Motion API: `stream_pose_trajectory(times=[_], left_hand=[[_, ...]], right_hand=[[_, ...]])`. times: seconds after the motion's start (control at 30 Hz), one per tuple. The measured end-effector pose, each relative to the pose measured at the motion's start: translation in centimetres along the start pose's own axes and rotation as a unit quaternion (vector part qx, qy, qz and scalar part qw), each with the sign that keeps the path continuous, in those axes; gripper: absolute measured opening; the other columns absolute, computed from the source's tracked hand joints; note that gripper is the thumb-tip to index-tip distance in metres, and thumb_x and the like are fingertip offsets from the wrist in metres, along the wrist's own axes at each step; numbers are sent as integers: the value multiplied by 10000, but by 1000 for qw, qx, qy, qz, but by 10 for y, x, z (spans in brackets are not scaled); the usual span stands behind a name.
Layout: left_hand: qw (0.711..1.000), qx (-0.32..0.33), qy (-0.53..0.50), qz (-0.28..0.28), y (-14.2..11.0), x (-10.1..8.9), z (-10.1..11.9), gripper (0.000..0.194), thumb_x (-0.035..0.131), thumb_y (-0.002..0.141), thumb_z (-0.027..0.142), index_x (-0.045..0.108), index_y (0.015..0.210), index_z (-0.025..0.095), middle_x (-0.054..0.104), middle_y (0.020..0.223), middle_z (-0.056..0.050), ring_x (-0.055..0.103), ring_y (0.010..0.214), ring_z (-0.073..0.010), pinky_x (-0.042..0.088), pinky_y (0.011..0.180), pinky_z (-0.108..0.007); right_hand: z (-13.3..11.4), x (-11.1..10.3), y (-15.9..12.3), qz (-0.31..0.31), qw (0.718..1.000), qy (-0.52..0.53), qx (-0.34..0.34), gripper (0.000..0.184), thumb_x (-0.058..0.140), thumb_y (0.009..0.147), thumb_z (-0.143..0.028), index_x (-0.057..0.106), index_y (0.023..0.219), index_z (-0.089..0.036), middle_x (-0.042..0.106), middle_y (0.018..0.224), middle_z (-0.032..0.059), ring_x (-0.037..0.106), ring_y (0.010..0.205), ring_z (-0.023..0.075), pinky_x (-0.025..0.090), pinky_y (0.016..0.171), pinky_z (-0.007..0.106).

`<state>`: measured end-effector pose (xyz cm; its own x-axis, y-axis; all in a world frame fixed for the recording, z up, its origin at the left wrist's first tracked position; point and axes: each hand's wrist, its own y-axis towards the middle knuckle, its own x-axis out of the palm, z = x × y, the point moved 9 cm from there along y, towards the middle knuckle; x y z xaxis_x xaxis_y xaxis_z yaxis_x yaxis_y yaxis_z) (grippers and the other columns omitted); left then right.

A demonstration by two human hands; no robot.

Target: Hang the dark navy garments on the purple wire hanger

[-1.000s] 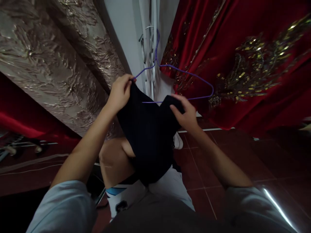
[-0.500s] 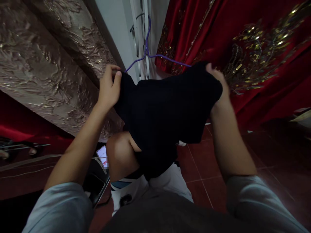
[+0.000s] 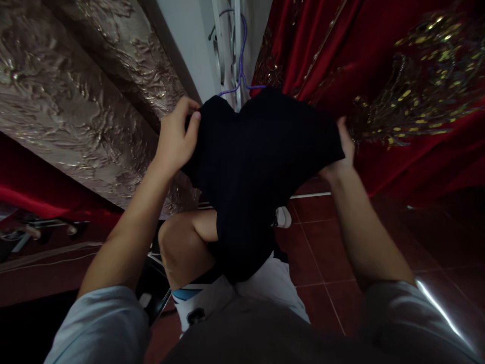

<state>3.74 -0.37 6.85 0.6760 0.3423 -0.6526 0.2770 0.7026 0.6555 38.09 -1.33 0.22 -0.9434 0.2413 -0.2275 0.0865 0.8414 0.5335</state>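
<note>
One purple hanger (image 3: 241,73) part. in/behind dk garment (image 3: 252,151), L fingers (image 3: 194,123) clamped on its edge, R fingers (image 3: 344,132) part. hidden, grip unclear.

The garment (image 3: 248,167) is blackish — the hanger (image 3: 241,76) purple, the sequins (image 3: 406,94) gold.

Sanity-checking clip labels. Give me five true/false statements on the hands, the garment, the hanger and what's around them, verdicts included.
1. The left hand is at one edge of the dark garment. True.
2. The right hand is fully visible and well apart from the garment. False: it is at the garment's other side, which hides part of it.
3. The purple hanger is completely covered by the garment. False: its hook and neck show above it.
4. White shorts show below the garment in the picture. True.
5. The red cloth on the right is plain. False: it carries shiny gold decoration.
</note>
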Motion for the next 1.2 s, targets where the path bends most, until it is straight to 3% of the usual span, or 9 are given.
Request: stream_pose_trajectory(times=[0.13,0.27,0.37,0.47,0.7,0.8,0.97,1.1,1.2], left_hand=[[998,24,-61,-4,4,2,25,361,560,1003,489,613,1302,292,656,1317,-61,533,1353,-298,411,1138,-450],[989,26,-134,63,3,-12,43,342,661,957,480,651,1270,342,615,1382,-22,473,1403,-262,407,1152,-405],[975,8,-210,77,-2,-19,48,287,650,986,455,691,1175,244,692,1168,-22,605,1162,-198,437,1089,-373],[929,-41,-367,-21,-8,-6,58,337,575,1026,467,698,1196,204,721,1069,-54,671,970,-173,513,928,-345],[910,-81,-392,-103,-30,-11,95,400,688,973,377,641,1327,198,718,1181,-98,690,1031,-198,533,911,-322],[892,-87,-438,-72,-34,-17,96,381,653,990,420,661,1301,201,712,1083,-74,690,955,-181,535,856,-303],[893,-165,-419,-22,-43,-19,76,265,732,820,193,689,1081,183,599,864,3,559,703,-91,428,630,-200],[901,-182,-333,-209,-60,-9,72,301,634,708,109,682,996,180,584,800,-8,526,675,-120,387,571,-206],[911,-198,-250,-260,-73,-25,54,265,586,725,138,675,971,183,576,748,-6,493,624,-126,351,527,-204]], right_hand=[[1,-15,-6,82,949,256,167,349,681,844,-514,731,821,-170,702,809,71,694,859,228,572,866,417],[-46,-29,-19,214,921,306,115,116,662,738,-213,737,782,-137,681,793,29,628,722,129,551,723,274],[-82,-7,-38,145,950,264,83,100,668,788,-240,721,760,-160,592,669,-4,534,584,93,436,518,213],[-104,32,-63,0,973,214,85,108,682,833,-307,713,857,-206,531,643,-16,449,518,98,351,451,231],[-123,22,-76,52,968,244,6,189,549,716,-169,640,869,-232,489,690,1,456,594,147,355,499,281],[-150,48,-94,-114,976,153,-102,262,617,740,-165,602,989,-245,527,723,-23,450,571,133,344,489,275],[-174,107,-139,-395,879,43,-264,415,734,850,-405,580,1174,-195,682,1069,79,661,928,207,542,761,322],[-143,89,-90,-262,935,43,-236,301,645,956,-408,625,1219,-264,650,1252,90,609,1220,263,499,1073,462],[-86,68,-51,-124,982,-28,-136,534,696,908,-471,545,1402,-338,509,1486,86,436,1440,311,408,1197,543]])
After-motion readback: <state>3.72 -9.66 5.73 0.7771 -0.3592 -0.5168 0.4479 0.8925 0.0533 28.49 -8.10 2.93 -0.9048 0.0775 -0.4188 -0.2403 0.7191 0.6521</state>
